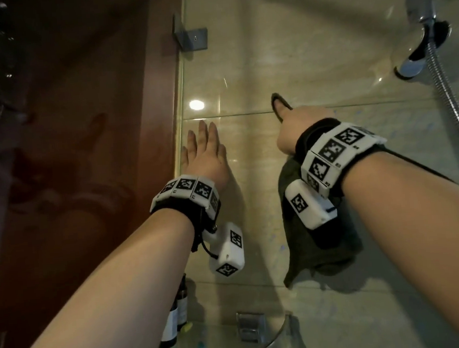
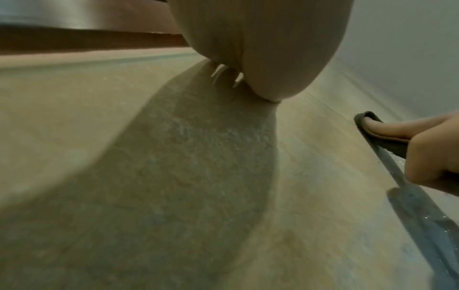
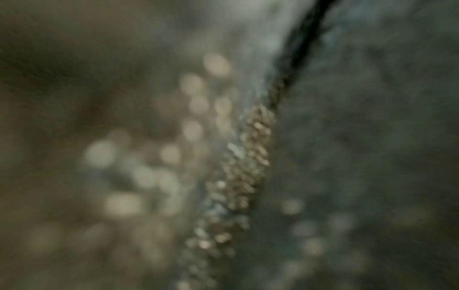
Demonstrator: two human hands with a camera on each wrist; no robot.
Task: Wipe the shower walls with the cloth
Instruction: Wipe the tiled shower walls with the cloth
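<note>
My left hand (image 1: 204, 151) lies flat with straight fingers on the beige tiled shower wall (image 1: 310, 57), close to the glass edge. In the left wrist view its palm (image 2: 261, 49) meets the wall (image 2: 87, 137) above its own shadow. My right hand (image 1: 293, 130) holds a dark olive cloth (image 1: 325, 251) against the wall to the right. Its thumb lies over the cloth's upper edge, and the rest of the cloth hangs below the wrist. The left wrist view shows that hand (image 2: 427, 157) gripping the cloth (image 2: 367, 121). The right wrist view is a blur of wet cloth (image 3: 347, 157).
A glass panel with a metal bracket (image 1: 190, 38) borders the wall on the left, with brown wood (image 1: 68, 131) behind it. A shower handset (image 1: 419, 49) and its hose (image 1: 454, 117) hang at the right. Below, a glass corner shelf (image 1: 272, 343) carries bottles (image 1: 174, 323).
</note>
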